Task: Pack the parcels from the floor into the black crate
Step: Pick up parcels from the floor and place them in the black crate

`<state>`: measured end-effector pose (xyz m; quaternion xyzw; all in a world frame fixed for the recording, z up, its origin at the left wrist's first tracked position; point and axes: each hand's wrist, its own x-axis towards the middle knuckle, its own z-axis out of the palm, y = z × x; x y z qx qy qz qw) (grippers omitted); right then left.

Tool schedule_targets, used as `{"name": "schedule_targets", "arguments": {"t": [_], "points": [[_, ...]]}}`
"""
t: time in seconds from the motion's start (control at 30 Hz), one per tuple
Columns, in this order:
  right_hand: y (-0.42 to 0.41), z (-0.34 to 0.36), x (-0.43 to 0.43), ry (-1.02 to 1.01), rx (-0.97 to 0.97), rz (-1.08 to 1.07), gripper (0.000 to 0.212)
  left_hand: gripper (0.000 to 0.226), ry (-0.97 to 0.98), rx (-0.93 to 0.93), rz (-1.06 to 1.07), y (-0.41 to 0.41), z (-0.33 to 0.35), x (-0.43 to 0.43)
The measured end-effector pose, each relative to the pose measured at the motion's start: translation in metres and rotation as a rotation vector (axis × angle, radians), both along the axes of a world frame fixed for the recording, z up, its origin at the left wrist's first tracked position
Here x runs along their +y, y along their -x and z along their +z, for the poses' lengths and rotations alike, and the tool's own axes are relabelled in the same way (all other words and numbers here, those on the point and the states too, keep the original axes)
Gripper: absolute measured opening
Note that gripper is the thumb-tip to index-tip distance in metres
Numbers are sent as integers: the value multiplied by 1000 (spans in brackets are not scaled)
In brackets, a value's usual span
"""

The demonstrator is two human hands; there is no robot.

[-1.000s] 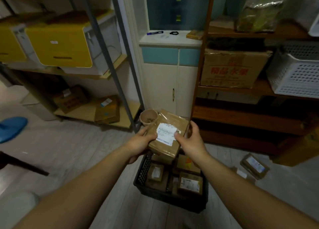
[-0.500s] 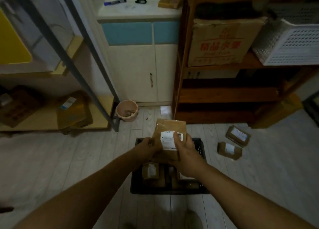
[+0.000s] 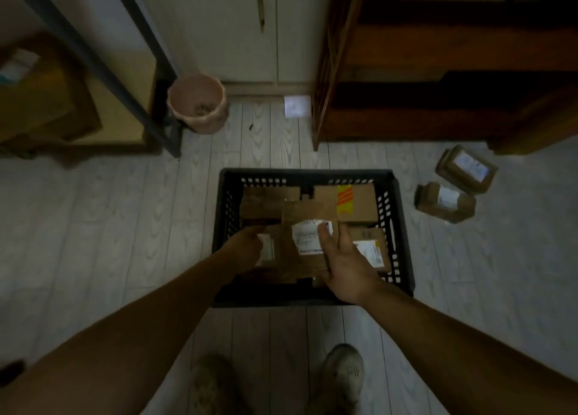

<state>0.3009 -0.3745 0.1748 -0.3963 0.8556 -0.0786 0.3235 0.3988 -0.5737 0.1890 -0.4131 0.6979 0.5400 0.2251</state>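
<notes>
The black crate (image 3: 306, 174) stands on the pale plank floor in front of my feet, with several brown parcels inside, one marked with orange-yellow tape (image 3: 344, 199). Low over these I hold a flat brown parcel with a white label (image 3: 308, 224). My left hand (image 3: 247, 249) grips its left edge. My right hand (image 3: 344, 263) holds its right side, fingers across the label and thumb at the near edge. Two more labelled parcels lie on the floor right of the crate, one farther (image 3: 466, 169) and one nearer (image 3: 445, 202).
A pink pot (image 3: 198, 102) sits by the dark metal shelf leg (image 3: 170, 133) at the left. A dark wooden shelf unit (image 3: 406, 108) stands behind the crate on the right, with a white paper scrap (image 3: 297, 105) beside it. My shoes (image 3: 342, 374) are just behind the crate.
My view has tilted down toward the floor. Both hands have lowered the labelled parcel from chest height down into the crate, onto the parcels inside.
</notes>
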Motion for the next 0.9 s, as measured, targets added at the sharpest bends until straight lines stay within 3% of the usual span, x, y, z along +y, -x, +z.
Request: {"name": "schedule_targets", "arguments": {"t": [0.17,0.3,0.47,0.6,0.73,0.9], "points": [[5,-89,7,-76,-4,66,90,83,468,-122,-571,-17,-128,-6],[4,-135,5,-90,-19,96,91,97,584,-121,-723,-18,-187,-7],[4,-164,-3,-128,-16,85,88,88,617,-156,-867,-17,-219,-23],[3,-179,-10,-146,83,89,88,87,625,-159,-838,-21,-225,-26],[1,-191,-14,-265,188,108,87,88,608,-167,-873,-27,-221,-28],[-1,-182,-15,-462,100,149,96,83,551,-186,-880,-32,-197,-26]]}}
